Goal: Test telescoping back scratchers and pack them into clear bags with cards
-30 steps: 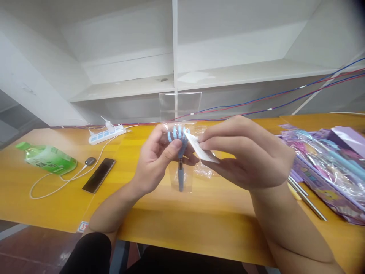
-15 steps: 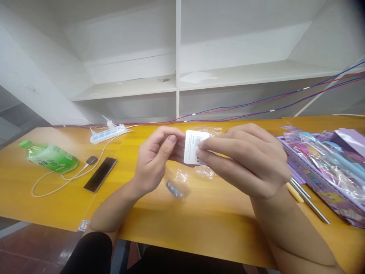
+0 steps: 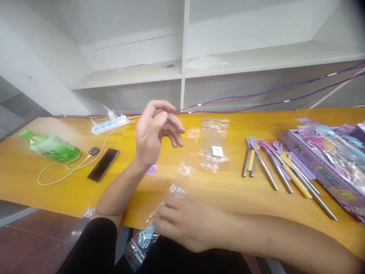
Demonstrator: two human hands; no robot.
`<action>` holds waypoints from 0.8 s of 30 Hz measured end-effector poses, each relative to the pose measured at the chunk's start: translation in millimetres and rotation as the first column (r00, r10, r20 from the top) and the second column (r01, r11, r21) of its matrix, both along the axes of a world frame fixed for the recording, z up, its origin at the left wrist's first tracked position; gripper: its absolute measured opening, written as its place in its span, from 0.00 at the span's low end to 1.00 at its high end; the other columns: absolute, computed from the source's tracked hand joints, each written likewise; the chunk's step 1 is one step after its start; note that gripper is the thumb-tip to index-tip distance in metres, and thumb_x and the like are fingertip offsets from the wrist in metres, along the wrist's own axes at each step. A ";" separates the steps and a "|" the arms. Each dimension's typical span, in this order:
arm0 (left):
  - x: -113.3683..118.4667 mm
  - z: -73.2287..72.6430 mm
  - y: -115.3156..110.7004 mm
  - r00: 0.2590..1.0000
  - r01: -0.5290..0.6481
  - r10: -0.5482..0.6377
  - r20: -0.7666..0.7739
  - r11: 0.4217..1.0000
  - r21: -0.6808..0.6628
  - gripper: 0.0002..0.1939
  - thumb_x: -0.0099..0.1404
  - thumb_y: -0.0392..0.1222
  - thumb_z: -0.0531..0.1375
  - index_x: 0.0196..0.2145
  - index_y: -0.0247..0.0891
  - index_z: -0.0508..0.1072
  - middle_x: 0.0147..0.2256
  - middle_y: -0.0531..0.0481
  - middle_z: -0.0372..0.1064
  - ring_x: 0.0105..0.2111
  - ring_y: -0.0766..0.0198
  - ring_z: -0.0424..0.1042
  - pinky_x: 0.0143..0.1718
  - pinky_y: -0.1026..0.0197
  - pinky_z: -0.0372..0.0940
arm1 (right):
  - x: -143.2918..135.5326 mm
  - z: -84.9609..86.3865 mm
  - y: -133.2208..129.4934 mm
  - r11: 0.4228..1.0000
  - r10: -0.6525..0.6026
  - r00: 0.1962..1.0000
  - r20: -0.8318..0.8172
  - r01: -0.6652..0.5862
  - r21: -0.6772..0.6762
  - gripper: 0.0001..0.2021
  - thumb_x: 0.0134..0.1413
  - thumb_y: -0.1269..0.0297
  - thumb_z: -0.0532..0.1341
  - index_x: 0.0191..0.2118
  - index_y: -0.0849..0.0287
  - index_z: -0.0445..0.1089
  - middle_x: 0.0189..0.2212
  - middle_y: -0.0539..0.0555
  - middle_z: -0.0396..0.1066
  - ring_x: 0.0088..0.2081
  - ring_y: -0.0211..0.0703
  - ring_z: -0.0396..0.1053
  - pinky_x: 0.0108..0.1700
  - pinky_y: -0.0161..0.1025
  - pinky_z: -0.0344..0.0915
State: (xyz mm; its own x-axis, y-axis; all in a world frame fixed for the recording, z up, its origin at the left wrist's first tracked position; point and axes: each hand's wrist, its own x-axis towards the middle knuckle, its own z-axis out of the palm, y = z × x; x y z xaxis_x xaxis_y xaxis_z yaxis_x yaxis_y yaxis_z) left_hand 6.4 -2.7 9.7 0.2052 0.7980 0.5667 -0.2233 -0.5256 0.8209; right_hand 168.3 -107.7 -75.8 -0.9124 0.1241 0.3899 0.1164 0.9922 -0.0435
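My left hand (image 3: 155,131) is raised above the table, its fingers loosely curved and apart with nothing in them. At the table's front edge, my right hand (image 3: 188,220) has its fingers over a clear plastic bag (image 3: 135,253) and grips it; motion blurs the hand. Inside that bag is a blue back scratcher (image 3: 146,238) with a claw-shaped head, its handle hidden under my hand. A small purple card (image 3: 152,170) lies beside my left wrist. Two flat clear bags (image 3: 213,131) lie beyond my hands, a small white square (image 3: 217,151) on the larger one.
Several back scratchers (image 3: 268,169) with metal or yellow handles lie at right, by a purple patterned box (image 3: 327,179) full of bagged items. To the left are a green bottle (image 3: 54,147), a phone (image 3: 103,165), a cabled black gadget (image 3: 94,151) and a power strip (image 3: 110,125).
The white barcode card is no longer in my right hand. That hand has moved down and left onto the bagged blue back scratcher. My left hand has risen slightly.
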 end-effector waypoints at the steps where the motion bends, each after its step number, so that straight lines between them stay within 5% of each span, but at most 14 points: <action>1: -0.7 0.7 0.6 1.000 0.009 -0.010 -0.010 1.000 -0.007 0.11 0.80 0.52 0.57 0.47 0.41 0.66 0.31 0.55 0.78 0.21 0.66 0.78 0.20 0.66 0.69 | -12.7 -27.5 -5.7 0.999 -0.041 0.997 0.069 0.041 0.005 0.10 0.75 0.65 0.56 0.55 0.58 0.71 0.36 0.53 0.72 0.34 0.46 0.64 0.37 0.45 0.60; 3: -0.7 1.3 0.0 0.999 0.018 -0.018 -0.030 1.000 -0.024 0.12 0.80 0.53 0.56 0.47 0.41 0.66 0.32 0.54 0.78 0.22 0.66 0.78 0.20 0.66 0.69 | -30.4 -71.1 -12.5 0.993 -0.117 0.984 0.136 0.118 -0.001 0.28 0.76 0.45 0.58 0.63 0.68 0.69 0.44 0.61 0.76 0.40 0.50 0.68 0.42 0.47 0.63; 4: -0.1 1.1 -0.8 0.999 0.018 -0.019 -0.038 0.999 -0.029 0.13 0.80 0.53 0.56 0.47 0.41 0.66 0.32 0.54 0.78 0.22 0.66 0.78 0.21 0.65 0.69 | -34.9 -84.8 -13.7 0.996 -0.088 0.985 0.146 0.089 0.004 0.29 0.76 0.44 0.57 0.61 0.70 0.70 0.44 0.62 0.75 0.40 0.50 0.68 0.42 0.47 0.63; 7: 2.9 -1.1 -3.0 0.998 0.027 -0.029 -0.049 0.999 -0.035 0.13 0.80 0.54 0.56 0.48 0.41 0.66 0.31 0.54 0.78 0.22 0.66 0.78 0.22 0.65 0.70 | -36.5 -95.9 -12.9 1.000 -0.016 0.988 0.153 0.012 0.027 0.12 0.78 0.63 0.55 0.45 0.63 0.73 0.37 0.57 0.72 0.36 0.46 0.66 0.37 0.45 0.57; 9: 4.2 -2.7 -3.0 0.998 0.043 -0.045 -0.052 0.998 -0.047 0.13 0.80 0.53 0.56 0.48 0.41 0.67 0.30 0.54 0.78 0.22 0.66 0.78 0.22 0.65 0.70 | -33.2 -88.6 -11.0 0.998 -0.012 0.991 0.130 0.003 0.066 0.11 0.75 0.71 0.54 0.39 0.61 0.71 0.33 0.54 0.69 0.33 0.45 0.64 0.33 0.44 0.51; 13: -1.6 1.4 -0.3 0.995 0.087 -0.090 -0.052 0.994 -0.063 0.12 0.79 0.52 0.58 0.46 0.40 0.69 0.30 0.53 0.78 0.22 0.66 0.78 0.22 0.65 0.70 | -21.6 -61.5 3.1 0.993 -0.065 0.998 0.008 0.063 0.104 0.09 0.71 0.71 0.56 0.35 0.60 0.69 0.30 0.53 0.67 0.30 0.42 0.60 0.32 0.43 0.49; 16: -15.5 12.6 0.9 0.986 0.155 -0.157 -0.053 0.987 -0.032 0.13 0.79 0.52 0.59 0.42 0.39 0.72 0.30 0.51 0.77 0.23 0.65 0.78 0.23 0.65 0.71 | -6.1 -30.5 23.7 0.977 -0.195 0.954 -0.229 0.166 -0.137 0.05 0.64 0.70 0.57 0.35 0.57 0.67 0.29 0.51 0.65 0.31 0.41 0.58 0.33 0.40 0.53; 19: -32.5 24.4 -2.3 0.966 0.238 -0.232 -0.112 0.971 0.036 0.19 0.79 0.58 0.59 0.43 0.38 0.76 0.35 0.47 0.78 0.28 0.64 0.78 0.28 0.62 0.74 | 8.9 -0.6 39.7 0.866 -0.285 0.878 -0.385 0.063 -0.496 0.06 0.60 0.75 0.55 0.40 0.57 0.65 0.33 0.49 0.67 0.32 0.36 0.62 0.34 0.34 0.60; 22: -45.1 30.7 -10.1 0.939 0.274 -0.232 -0.255 0.951 0.145 0.21 0.76 0.60 0.65 0.52 0.41 0.79 0.44 0.43 0.79 0.39 0.59 0.81 0.38 0.58 0.79 | 15.4 12.6 45.3 0.745 -0.303 0.853 -0.425 -0.065 -0.664 0.07 0.61 0.76 0.54 0.39 0.56 0.64 0.34 0.49 0.68 0.33 0.34 0.64 0.36 0.32 0.64; 24: -49.4 31.7 -15.1 0.915 0.268 -0.178 -0.363 0.939 0.215 0.21 0.72 0.49 0.71 0.59 0.44 0.77 0.49 0.42 0.78 0.46 0.57 0.81 0.44 0.57 0.80 | 15.7 11.8 46.8 0.697 -0.309 0.865 -0.394 -0.076 -0.713 0.06 0.62 0.75 0.54 0.39 0.57 0.64 0.34 0.49 0.68 0.33 0.34 0.64 0.36 0.32 0.64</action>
